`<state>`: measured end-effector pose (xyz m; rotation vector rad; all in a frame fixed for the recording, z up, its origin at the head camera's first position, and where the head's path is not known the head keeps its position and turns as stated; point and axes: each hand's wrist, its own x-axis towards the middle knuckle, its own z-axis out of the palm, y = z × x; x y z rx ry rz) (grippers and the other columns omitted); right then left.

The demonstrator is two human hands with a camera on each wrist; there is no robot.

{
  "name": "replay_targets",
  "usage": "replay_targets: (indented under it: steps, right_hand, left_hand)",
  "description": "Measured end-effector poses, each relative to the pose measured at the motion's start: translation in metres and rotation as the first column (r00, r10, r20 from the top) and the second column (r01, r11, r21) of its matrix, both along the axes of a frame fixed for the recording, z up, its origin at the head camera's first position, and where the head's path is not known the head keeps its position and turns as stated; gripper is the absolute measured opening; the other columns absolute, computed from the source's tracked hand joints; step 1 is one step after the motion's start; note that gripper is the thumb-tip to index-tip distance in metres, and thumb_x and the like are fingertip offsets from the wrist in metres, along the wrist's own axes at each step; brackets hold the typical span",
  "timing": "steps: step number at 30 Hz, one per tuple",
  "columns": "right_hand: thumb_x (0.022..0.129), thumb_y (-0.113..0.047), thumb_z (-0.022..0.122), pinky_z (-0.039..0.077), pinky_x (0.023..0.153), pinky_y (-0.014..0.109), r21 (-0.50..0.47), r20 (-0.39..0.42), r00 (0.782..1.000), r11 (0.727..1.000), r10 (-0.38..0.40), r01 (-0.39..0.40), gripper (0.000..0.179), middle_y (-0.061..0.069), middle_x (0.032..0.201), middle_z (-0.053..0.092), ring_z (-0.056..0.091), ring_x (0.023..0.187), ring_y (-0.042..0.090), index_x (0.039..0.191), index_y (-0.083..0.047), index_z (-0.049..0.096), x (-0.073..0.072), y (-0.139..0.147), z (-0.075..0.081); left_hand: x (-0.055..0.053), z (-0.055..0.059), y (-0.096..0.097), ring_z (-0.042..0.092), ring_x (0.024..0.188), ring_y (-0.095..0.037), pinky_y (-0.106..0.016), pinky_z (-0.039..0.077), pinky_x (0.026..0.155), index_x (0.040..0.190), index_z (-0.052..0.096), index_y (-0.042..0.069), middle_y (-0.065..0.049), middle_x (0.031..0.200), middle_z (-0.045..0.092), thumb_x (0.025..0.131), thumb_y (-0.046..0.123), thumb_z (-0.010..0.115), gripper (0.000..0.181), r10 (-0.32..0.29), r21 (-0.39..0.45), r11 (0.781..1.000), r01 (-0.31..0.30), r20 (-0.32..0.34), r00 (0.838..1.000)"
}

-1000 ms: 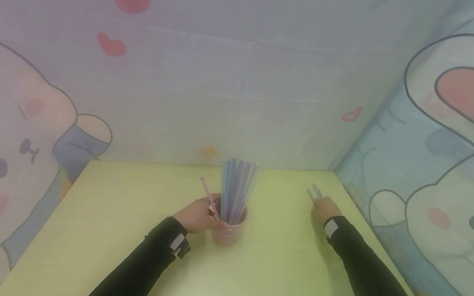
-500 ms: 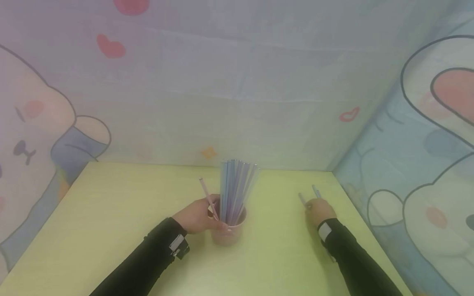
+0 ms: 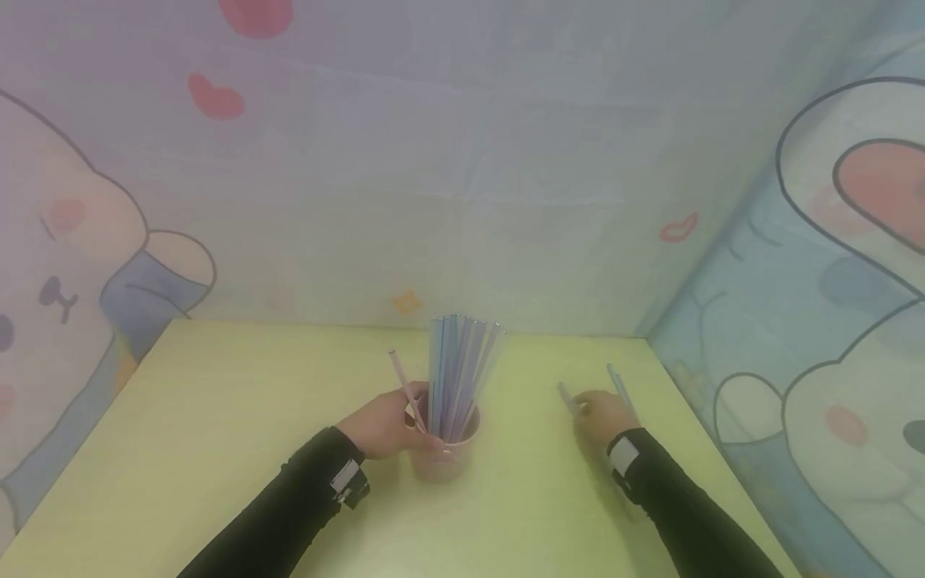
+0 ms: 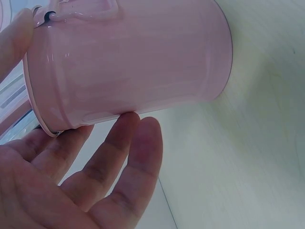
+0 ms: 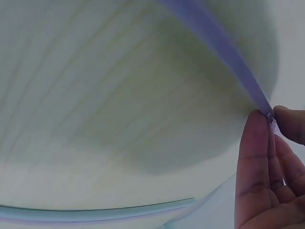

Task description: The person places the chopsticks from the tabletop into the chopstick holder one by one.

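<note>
My left hand [image 3: 383,424] holds a small pink pail [image 3: 441,464], thumb at the near rim and fingers round the far side. In the left wrist view the pail [image 4: 138,62] shows a wire handle near its rim, with fingertips touching its wall. Several clear blue and purple straws [image 3: 457,373] stand in it, and one pink straw [image 3: 401,376] leans left. Over the table's right part, my right hand [image 3: 605,417] pinches a purple straw [image 5: 228,55] between thumb and fingertips. Beside that hand lies a blue straw [image 3: 618,380], partly hidden by it.
Both hands work over a pale yellow table [image 3: 253,385]. A printed cloth backdrop [image 3: 462,177] rises along its back edge and right side. In the right wrist view, blue and purple straw lengths [image 5: 95,214] lie close together on the table.
My right hand has moved left with the purple straw, away from the blue straw, which stays on the table. My left hand and the pail keep their place.
</note>
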<state>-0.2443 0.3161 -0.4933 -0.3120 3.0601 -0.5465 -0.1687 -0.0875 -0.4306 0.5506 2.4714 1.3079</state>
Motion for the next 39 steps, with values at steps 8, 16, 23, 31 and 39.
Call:
replay_targets:
  steps: [8, 16, 23, 31, 39]
  right_hand:
    - [0.093, -0.004, 0.062, 0.058, 0.073, 0.04, -0.161, 0.063, 0.998, 0.987, 0.009, 0.001, 0.041, 0.022, 0.106, 0.072, 0.071, 0.083, 0.027, 0.133, 0.009, 0.062, -0.001, -0.022, 0.027]
    - [0.098, -0.007, 0.063, 0.062, 0.074, 0.039, -0.412, 0.065, 0.998, 0.911, 0.006, 0.021, 0.045, 0.021, 0.106, 0.068, 0.074, 0.086, 0.03, 0.14, 0.009, 0.055, 0.004, -0.045, 0.071]
    - [0.099, -0.004, 0.061, 0.062, 0.077, 0.037, -0.567, 0.033, 0.999, 0.823, -0.006, 0.024, 0.044, 0.025, 0.111, 0.065, 0.071, 0.095, 0.032, 0.141, 0.008, 0.052, 0.007, -0.064, 0.103]
    - [0.097, -0.003, 0.063, 0.061, 0.08, 0.035, -0.681, 0.008, 1.0, 0.732, -0.014, 0.016, 0.045, 0.023, 0.112, 0.061, 0.07, 0.089, 0.019, 0.139, 0.009, 0.05, 0.009, -0.088, 0.134]
    - [0.098, -0.005, 0.062, 0.06, 0.084, 0.034, -0.784, -0.003, 0.999, 0.62, -0.047, 0.027, 0.046, 0.018, 0.113, 0.057, 0.069, 0.093, 0.023, 0.139, 0.008, 0.047, 0.005, -0.106, 0.157]
  left_hand:
    - [0.001, 0.001, 0.001, 0.067, 0.108, -0.028, -0.043, 0.056, 0.087, 0.151, 0.047, 0.007, -0.008, 0.127, 0.066, 0.083, 0.022, 0.089, 0.082, 0.001, 0.002, 1.0, -0.001, -0.001, 1.0]
    - [0.0, 0.002, 0.002, 0.066, 0.109, -0.028, -0.043, 0.055, 0.089, 0.152, 0.047, 0.009, -0.007, 0.128, 0.065, 0.083, 0.023, 0.089, 0.082, 0.006, 0.008, 1.0, -0.006, 0.009, 1.0]
    - [-0.001, 0.002, 0.003, 0.066, 0.109, -0.028, -0.043, 0.055, 0.089, 0.153, 0.045, 0.008, -0.008, 0.129, 0.065, 0.082, 0.023, 0.089, 0.085, 0.023, 0.008, 1.0, -0.023, 0.019, 1.0]
    - [-0.003, -0.001, 0.003, 0.067, 0.108, -0.027, -0.044, 0.055, 0.089, 0.152, 0.046, 0.008, -0.008, 0.127, 0.065, 0.081, 0.024, 0.09, 0.085, 0.019, 0.01, 1.0, -0.019, 0.008, 1.0]
    - [-0.004, -0.003, 0.004, 0.066, 0.111, -0.03, -0.047, 0.055, 0.091, 0.151, 0.048, 0.009, -0.008, 0.13, 0.065, 0.082, 0.024, 0.09, 0.082, 0.016, 0.02, 1.0, -0.016, 0.007, 1.0]
